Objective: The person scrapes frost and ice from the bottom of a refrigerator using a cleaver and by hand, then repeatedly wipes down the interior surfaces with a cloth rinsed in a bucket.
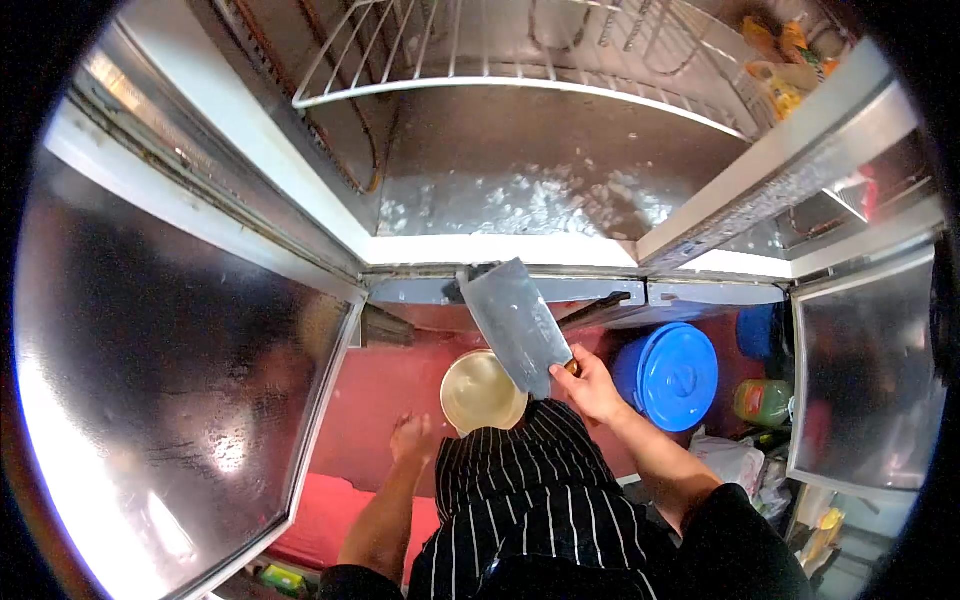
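Right hand [590, 388] closed around the handle of a cleaver [515, 325]; blade raised at a slant in front of the striped apron [520, 480]. Left hand [411, 438] blurred; cannot tell whether its fingers are curled or spread. Judged handling: blade stiff, fairly heavy, front-weighted, probably slick if wet; hold by the handle, clear of the edge. Beyond the blade, partly overlapped: round metal pot [484, 390]. Farther: frosty cabinet floor [540, 195], wire rack [540, 85] above.
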Demonstrator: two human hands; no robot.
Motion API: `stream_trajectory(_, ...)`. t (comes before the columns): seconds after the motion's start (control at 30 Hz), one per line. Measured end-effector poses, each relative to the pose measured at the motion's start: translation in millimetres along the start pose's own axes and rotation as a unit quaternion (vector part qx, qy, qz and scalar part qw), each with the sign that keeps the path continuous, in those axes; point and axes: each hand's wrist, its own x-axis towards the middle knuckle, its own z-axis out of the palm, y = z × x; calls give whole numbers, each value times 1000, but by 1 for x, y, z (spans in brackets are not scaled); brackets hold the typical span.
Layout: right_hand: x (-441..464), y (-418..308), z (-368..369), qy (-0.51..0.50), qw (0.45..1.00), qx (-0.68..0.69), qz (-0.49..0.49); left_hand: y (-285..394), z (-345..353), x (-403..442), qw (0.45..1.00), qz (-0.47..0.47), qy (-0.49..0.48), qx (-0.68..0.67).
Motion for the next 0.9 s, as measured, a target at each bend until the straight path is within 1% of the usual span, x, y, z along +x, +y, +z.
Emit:
stream_trajectory(0.03,-4,-18,-2,7,999,27,18,-22,9,-3,999,-26,-40,20)
stream_trajectory(0.07,0,-23,-7,12,999,31,14,-44,18,-7,995,-50,-81,41)
stream_trajectory(0.1,4,-27,-12,50,997,7,-50,-71,33,-11,997,-31,-52,39)
stream_trajectory(0.13,9,-33,-17,87,990,-17,-112,-84,40,-12,999,-12,-25,36)
stream_trajectory(0.17,15,-47,-26,107,984,-43,-133,-68,25,-19,999,-10,-23,38)
stream_trajectory(0.23,29,-70,-50,160,964,-163,-134,-35,-5,-35,996,-84,21,3)
stream_trajectory(0.27,37,-78,-62,181,951,-217,-129,-43,5,-30,997,-76,22,4)
stream_trajectory(0.3,41,-85,-70,190,949,-216,-129,-52,15,-28,996,-80,35,37)
stream_trajectory(0.33,45,-92,-76,207,943,-207,-155,-61,25,-26,993,-84,49,69)
stream_trajectory(0.37,46,-96,-79,222,937,-198,-181,-58,23,-28,993,-78,51,71)
stream_trajectory(0.43,49,-91,-76,229,935,-200,-184,-52,20,-32,981,-173,80,-24)
stream_trajectory(0.47,52,-87,-75,232,932,-206,-190,-56,24,-28,984,-160,79,-24)
stream_trajectory(0.5,53,-78,-71,268,893,-246,-265,-61,24,-22,959,-218,4,-182)
stream_trajectory(0.53,49,-77,-72,271,879,-263,-290,-69,25,-16,900,-295,-57,-315)
stream_trajectory(0.57,44,-78,-72,275,869,-273,-307,-75,26,-13,890,-301,-69,-335)
stream_trajectory(0.6,38,-77,-72,277,859,-284,-323,-81,30,-10,924,-255,-56,-279)
stream_trajectory(0.63,35,-65,-76,232,875,-297,-305,-88,33,-6,957,-207,-39,-202)
stream_trajectory(0.67,32,-56,-79,185,888,-307,-289,-92,36,-3,972,-177,-29,-150)
stream_trajectory(0.7,24,-47,-82,173,892,-321,-268,-98,38,1,980,-160,-27,-119)
stream_trajectory(0.73,13,-41,-85,179,890,-319,-272,-102,40,4,984,-146,-25,-97)
stream_trajectory(0.8,-11,-28,-88,182,914,-237,-273,-120,46,11,990,-124,-20,-69)
stream_trajectory(0.87,-35,-34,-86,209,931,-190,-232,-144,59,20,997,-72,-10,-16)
stream_trajectory(0.9,-41,-23,-90,192,949,-167,-184,-150,64,22,999,-31,5,15)
